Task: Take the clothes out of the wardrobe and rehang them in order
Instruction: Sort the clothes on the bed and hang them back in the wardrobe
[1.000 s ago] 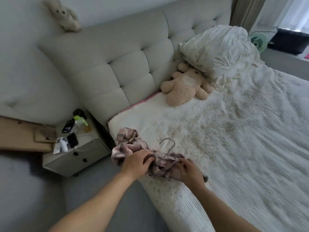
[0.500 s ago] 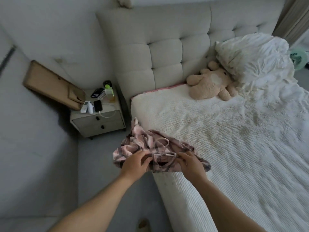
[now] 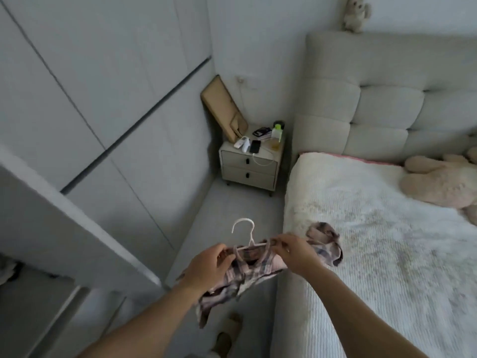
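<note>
grey wardrobe (image 3: 103, 125) doors fill the left, blurred. white bed (image 3: 374, 254) is cut off right. plaid shirt (image 3: 247, 275) hangs between both, on a white hanger (image 3: 245, 236). left hand (image 3: 206, 264) and right hand (image 3: 294, 250) pinch its shoulders, partly hiding them.

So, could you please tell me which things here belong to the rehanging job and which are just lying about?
Part of the job:
plaid shirt, held by the left hand and right hand
white hanger
wardrobe

Just lying about:
nightstand with phone and green-capped bottle
large plush toy on the bed
small plush toy
slippers
</note>
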